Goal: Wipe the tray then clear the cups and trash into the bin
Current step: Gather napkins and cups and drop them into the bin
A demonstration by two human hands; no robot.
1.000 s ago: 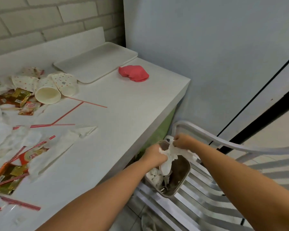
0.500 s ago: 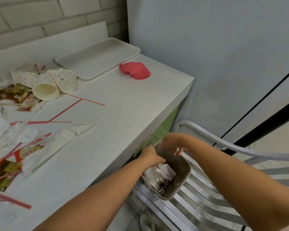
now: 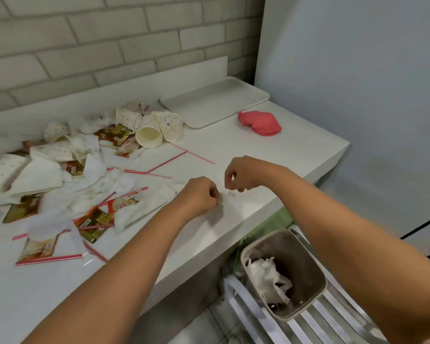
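- Head view: a white tray (image 3: 214,105) is seen lying flat at the far end of a white counter (image 3: 296,155), against a brick wall (image 3: 109,45).
- A crumpled red cloth (image 3: 260,122) is placed just beside the tray, at its near right corner.
- Polka-dot paper cups (image 3: 173,127) are tipped on their sides just left of the tray, touching one another.
- Further left of the tray and nearer the camera, crumpled napkins (image 3: 85,147), sachets (image 3: 114,134) and red straws (image 3: 166,163) are scattered.
- The left hand (image 3: 201,194) is held over the counter, well in front of the tray, with its fingers curled; whether anything is pinched cannot be told.
- The right hand (image 3: 243,173) is held close beside it, fingers curled downward; a tiny white scrap (image 3: 230,192) is seen at its fingertips, but a grip cannot be told.
- A bin (image 3: 298,254) is set well apart from the tray, below the counter's front edge, on a slatted chair (image 3: 320,324).
- Crumpled white tissue (image 3: 268,276) is seen inside the bin.
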